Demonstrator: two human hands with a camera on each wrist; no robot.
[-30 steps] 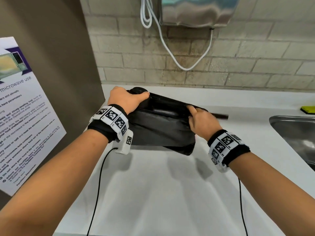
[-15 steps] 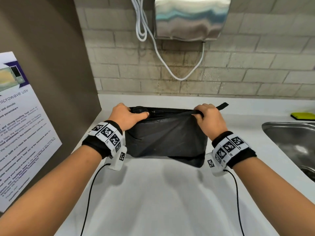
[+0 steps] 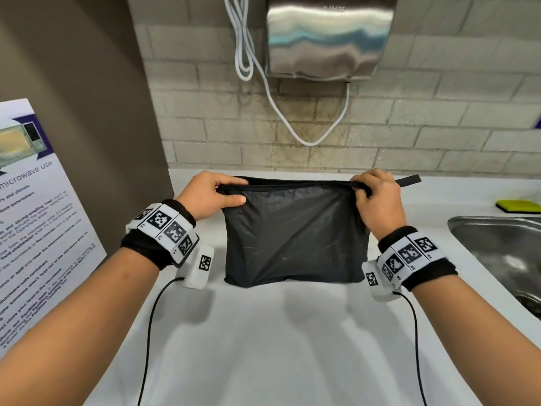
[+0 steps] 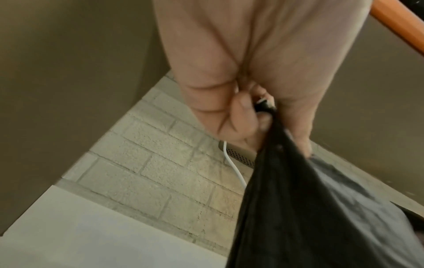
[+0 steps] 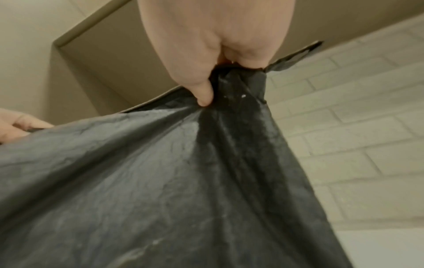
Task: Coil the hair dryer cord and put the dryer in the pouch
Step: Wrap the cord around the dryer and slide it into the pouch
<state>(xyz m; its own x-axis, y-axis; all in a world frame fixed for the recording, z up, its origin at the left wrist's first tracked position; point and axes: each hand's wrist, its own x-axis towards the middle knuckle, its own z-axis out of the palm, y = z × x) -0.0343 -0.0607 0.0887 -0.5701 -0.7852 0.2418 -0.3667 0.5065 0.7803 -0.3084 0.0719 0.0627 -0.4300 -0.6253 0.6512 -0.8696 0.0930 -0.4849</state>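
A black fabric pouch [image 3: 292, 238] hangs upright above the white counter, stretched wide between both hands. My left hand [image 3: 210, 194] pinches its top left corner by the zipper edge, seen close in the left wrist view as the pouch [image 4: 321, 208] under my left hand [image 4: 252, 112]. My right hand [image 3: 377, 194] grips the top right corner, bunching the pouch [image 5: 183, 181] under my right hand [image 5: 211, 79]. A black pull strap [image 3: 408, 180] sticks out to the right. The hair dryer and its cord are hidden; the pouch's lower part bulges.
A steel sink [image 3: 497, 253] lies at the right, with a yellow-green sponge [image 3: 518, 206] behind it. A steel wall unit [image 3: 328, 36] with a white cable [image 3: 307, 136] hangs on the brick wall. A microwave notice [image 3: 38, 218] leans at the left on a brown panel.
The pouch has been lifted from lying on the counter to hanging upright. Both hands rose and spread apart, pulling the top edge taut; the dryer, earlier visible at the mouth, is out of sight.
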